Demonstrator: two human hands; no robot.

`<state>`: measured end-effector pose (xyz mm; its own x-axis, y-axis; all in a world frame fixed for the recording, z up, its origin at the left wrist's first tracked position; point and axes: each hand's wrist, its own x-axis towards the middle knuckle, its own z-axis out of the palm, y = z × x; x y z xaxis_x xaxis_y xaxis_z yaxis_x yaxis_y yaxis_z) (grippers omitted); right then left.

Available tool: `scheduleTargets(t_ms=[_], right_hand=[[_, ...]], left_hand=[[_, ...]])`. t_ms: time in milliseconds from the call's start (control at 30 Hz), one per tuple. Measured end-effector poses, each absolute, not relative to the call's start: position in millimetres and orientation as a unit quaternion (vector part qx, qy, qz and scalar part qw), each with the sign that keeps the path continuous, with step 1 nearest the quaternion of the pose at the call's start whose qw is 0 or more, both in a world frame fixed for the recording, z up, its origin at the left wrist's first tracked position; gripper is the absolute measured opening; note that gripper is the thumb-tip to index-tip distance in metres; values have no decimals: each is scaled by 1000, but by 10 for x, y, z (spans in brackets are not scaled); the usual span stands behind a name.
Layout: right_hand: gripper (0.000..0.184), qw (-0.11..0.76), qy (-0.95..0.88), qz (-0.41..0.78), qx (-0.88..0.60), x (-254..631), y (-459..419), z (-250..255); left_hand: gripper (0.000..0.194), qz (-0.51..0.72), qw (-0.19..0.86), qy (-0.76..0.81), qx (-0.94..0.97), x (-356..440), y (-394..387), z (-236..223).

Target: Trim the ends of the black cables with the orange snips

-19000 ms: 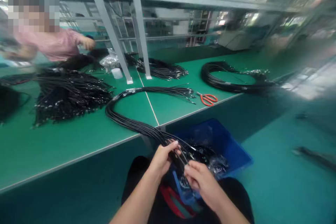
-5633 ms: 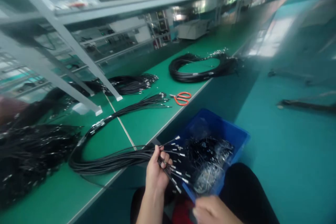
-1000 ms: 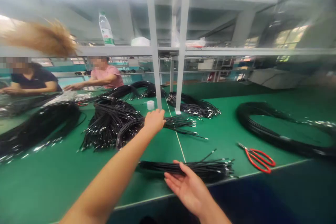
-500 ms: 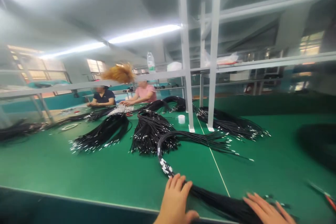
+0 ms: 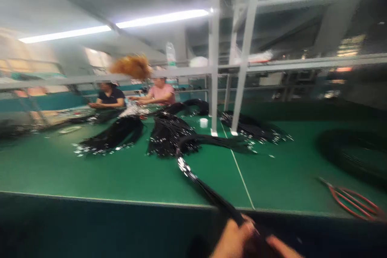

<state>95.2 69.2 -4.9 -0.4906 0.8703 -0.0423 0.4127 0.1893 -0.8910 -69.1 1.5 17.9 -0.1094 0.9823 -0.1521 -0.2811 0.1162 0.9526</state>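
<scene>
A long bundle of black cables (image 5: 216,198) with white connectors partway along runs from the green table down over its front edge. My left hand (image 5: 234,237) is closed around it just off the edge, at the bottom of the view. Beside it, my right hand (image 5: 281,247) grips the lower part of the bundle, blurred and mostly cut off by the frame. The bundle's far part curves back across the table, its tips spread near the white posts.
More black cable bundles (image 5: 171,135) lie across the green table (image 5: 130,177). Red-handled scissors (image 5: 352,201) and a dark coil (image 5: 356,155) are at the right. White posts (image 5: 214,100) rise from the table, near a white roll (image 5: 203,123). Two people (image 5: 161,92) sit beyond.
Both hands have closed on the cable bundle and drawn it towards me, off the table's front edge; before, they lay on it with fingers extended. The view has tilted down and turned slightly right.
</scene>
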Motion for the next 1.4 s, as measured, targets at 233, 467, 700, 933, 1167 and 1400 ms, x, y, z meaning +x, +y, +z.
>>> scheduleTargets(t_ms=[233,467,700,933,1167,1400], right_hand=[[18,246,-677,486,-495,1238,519,204],[28,223,-658,568,-442,1246,486,187],[22,202,-598,620,-466,1171,594,101],[6,220,-597,635,-438,1329,562,297],[13,262,-477,681,-490,1298,276,-58],[28,192,-449,733,-473,1346,31,-117]], left_hand=[[25,573,619,480,242,-468,28,-123],[24,534,661,447,280,-689,-74,-26],[24,536,660,453,267,-683,-88,-64],[25,609,642,427,187,-421,83,-83],[19,623,637,424,163,-205,-245,-262],[14,617,595,472,207,-46,-247,-305]])
